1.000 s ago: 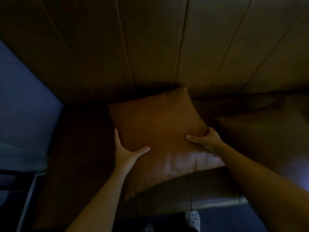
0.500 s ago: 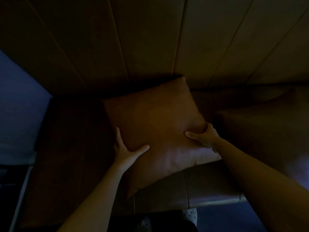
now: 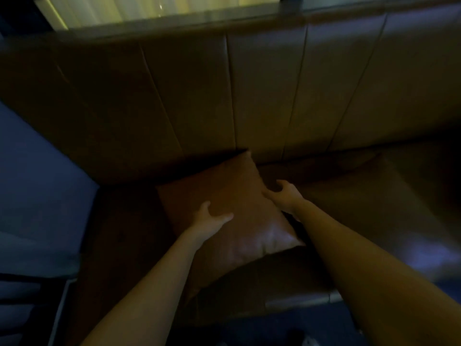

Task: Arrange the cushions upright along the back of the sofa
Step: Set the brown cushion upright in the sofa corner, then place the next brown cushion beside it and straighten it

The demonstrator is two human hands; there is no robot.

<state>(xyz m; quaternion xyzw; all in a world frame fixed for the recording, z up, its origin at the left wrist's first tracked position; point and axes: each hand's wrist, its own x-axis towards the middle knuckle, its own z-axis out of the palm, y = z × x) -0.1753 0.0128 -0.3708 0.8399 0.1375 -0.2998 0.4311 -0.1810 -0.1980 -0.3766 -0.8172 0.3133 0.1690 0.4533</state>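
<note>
A brown leather cushion (image 3: 232, 196) lies tilted on the sofa seat (image 3: 129, 236), its far corner reaching the foot of the panelled sofa back (image 3: 262, 91). My left hand (image 3: 208, 219) presses flat on the cushion's face, fingers spread. My right hand (image 3: 284, 194) curls around the cushion's right edge. The scene is very dim. To the right, a second brown shape (image 3: 361, 196), perhaps another cushion, lies flat on the seat; its outline is unclear.
A bluish wall (image 3: 32, 176) stands at the sofa's left end. A lit window strip (image 3: 154, 8) runs above the sofa back. A dark frame (image 3: 30, 303) sits at the lower left. The seat's front edge (image 3: 299, 299) runs below my arms.
The view has tipped up, showing the sofa back's top and a window. My left hand slid from the cushion's left edge onto its face; my right hand moved further up the right edge.
</note>
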